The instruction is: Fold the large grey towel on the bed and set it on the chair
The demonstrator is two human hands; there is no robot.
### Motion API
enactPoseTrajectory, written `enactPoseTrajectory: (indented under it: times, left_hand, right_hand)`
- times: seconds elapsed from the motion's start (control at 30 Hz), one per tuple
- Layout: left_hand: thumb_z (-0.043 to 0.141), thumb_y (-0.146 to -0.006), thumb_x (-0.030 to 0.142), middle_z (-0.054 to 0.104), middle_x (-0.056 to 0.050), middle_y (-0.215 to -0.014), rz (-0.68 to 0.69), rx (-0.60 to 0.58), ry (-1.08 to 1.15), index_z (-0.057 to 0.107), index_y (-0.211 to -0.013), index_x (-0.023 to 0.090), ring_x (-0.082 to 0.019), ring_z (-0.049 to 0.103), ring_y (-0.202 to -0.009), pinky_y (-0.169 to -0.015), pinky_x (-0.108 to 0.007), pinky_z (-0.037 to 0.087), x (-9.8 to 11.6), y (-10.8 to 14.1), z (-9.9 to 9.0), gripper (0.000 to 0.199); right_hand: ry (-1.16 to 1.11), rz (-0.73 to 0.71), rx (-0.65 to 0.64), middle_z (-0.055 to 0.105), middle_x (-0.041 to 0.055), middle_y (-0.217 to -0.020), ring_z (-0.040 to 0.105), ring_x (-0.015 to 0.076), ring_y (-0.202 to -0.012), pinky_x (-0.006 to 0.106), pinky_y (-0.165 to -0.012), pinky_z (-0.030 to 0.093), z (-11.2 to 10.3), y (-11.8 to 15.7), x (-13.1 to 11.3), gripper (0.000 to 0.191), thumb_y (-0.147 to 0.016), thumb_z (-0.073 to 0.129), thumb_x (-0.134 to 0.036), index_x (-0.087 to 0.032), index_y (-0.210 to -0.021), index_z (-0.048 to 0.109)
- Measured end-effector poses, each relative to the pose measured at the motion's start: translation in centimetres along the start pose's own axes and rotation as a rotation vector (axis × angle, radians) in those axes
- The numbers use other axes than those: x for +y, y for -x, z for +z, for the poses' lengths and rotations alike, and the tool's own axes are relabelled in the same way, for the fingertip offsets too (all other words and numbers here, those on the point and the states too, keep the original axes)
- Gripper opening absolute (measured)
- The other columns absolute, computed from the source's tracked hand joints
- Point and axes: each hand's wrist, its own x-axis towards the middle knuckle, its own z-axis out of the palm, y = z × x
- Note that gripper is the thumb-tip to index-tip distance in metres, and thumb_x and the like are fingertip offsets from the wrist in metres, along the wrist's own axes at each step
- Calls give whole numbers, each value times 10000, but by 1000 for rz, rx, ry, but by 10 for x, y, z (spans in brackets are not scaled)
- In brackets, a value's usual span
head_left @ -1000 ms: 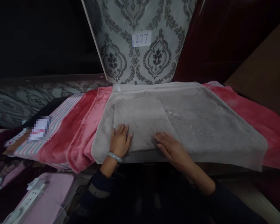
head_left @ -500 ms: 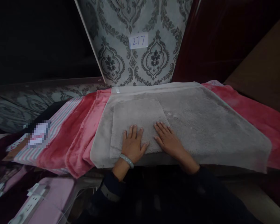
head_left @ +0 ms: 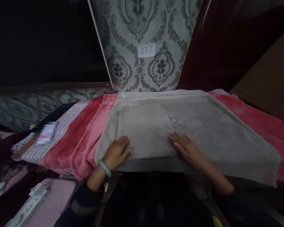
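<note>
A folded grey fluffy cloth (head_left: 145,126) lies flat as a rectangle on a larger grey plush blanket (head_left: 203,126). My left hand (head_left: 115,153), with a pale bangle at the wrist, rests at the cloth's near left edge, fingers extended and nothing held. At its right edge lies my right hand (head_left: 186,148), fingers stretched out and slightly blurred, also holding nothing. Both palms face down. The near side of the grey blanket hangs over the front edge of the surface.
Pink and red blankets (head_left: 87,135) lie under and beside the grey one. A power strip (head_left: 30,205) sits on a pink surface at lower left. Behind stand a dark screen (head_left: 44,41), a patterned wall (head_left: 123,60) with a paper label (head_left: 146,50), and a dark red panel (head_left: 217,47).
My hands have moved apart, from the middle of the folded cloth out to its left and right edges. The camera view has shifted slightly.
</note>
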Motion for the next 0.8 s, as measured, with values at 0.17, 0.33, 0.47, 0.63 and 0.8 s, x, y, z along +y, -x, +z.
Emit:
enactPoseTrajectory:
  times: [0.17, 0.33, 0.47, 0.63, 0.8]
  left_hand:
    - [380, -1006, 496, 415, -158, -1577, 69, -18, 24, 437, -1497, 134, -269, 338, -1490, -1204, -493, 319, 8, -77, -24, 613]
    - [411, -1000, 466, 215, -147, -1664, 48, -177, -112, 310, -1567, 173, -303, 173, -1546, -1207, -625, 198, 14, -117, 4, 647]
    - [366, -1007, 503, 195, -123, -1675, 67, -161, -129, 296, -1580, 222, -305, 159, -1548, -1209, -624, 188, 2, -112, 24, 642]
    - [366, -1005, 519, 205, -115, -1674, 72, -151, -113, 305, -1579, 244, -310, 170, -1545, -1205, -631, 195, 1, -111, 23, 639]
    - [393, -998, 531, 204, -105, -1675, 107, -169, -100, 327, -1570, 271, -311, 157, -1547, -1209, -618, 195, -12, -101, 18, 632]
  right_hand:
    - [94, -35, -11, 374, 89, -1593, 281, 305, -1496, 583, -1177, 299, -6, -87, -14, 574, -1043, 289, -466, -246, -1567, 376]
    - [230, -101, -188, 222, 57, -1659, 161, 307, -1530, 606, -1192, 233, 25, -127, -20, 567, -1047, 313, -475, -297, -1586, 320]
    - [229, -129, -210, 182, 29, -1671, 128, 298, -1538, 608, -1194, 225, 39, -123, -10, 564, -1051, 278, -516, -344, -1587, 298]
    - [221, -136, -227, 179, 16, -1671, 115, 311, -1538, 613, -1197, 213, 35, -123, -7, 561, -1050, 276, -534, -363, -1584, 300]
    - [163, -236, -307, 202, 7, -1665, 109, 317, -1537, 618, -1199, 201, 25, -94, -9, 563, -1044, 299, -570, -385, -1575, 306]
